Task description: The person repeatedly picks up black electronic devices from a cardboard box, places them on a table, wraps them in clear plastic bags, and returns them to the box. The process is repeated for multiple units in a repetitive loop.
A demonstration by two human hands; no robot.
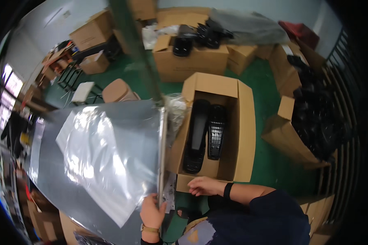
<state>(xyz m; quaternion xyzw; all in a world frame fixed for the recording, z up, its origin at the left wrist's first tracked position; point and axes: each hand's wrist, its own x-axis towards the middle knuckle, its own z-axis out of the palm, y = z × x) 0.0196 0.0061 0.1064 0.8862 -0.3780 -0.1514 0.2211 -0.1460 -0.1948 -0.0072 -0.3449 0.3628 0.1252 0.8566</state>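
Note:
My left hand [152,213] is at the right edge of the grey table, beside the lower right corner of a clear plastic bag [98,151]. Its thumb stands apart from the fingers; whether the fingertips touch the plastic is unclear. The bag lies flat and wrinkled, shining under the light. Over the near flap of an open cardboard box [246,134] hovers my right hand [201,186], fingers loosely bent and apart, with nothing visible in it. Inside that box are two long black plastic parts [197,126] [216,136], side by side; the right one has a grid pattern.
A metal post [137,49] rises at the far corner of the grey table [139,122]. Black wrapped parts fill a carton [288,141] on the right. Another carton [192,65] with black parts stands beyond the open box. A brown stool [117,90] is behind the table.

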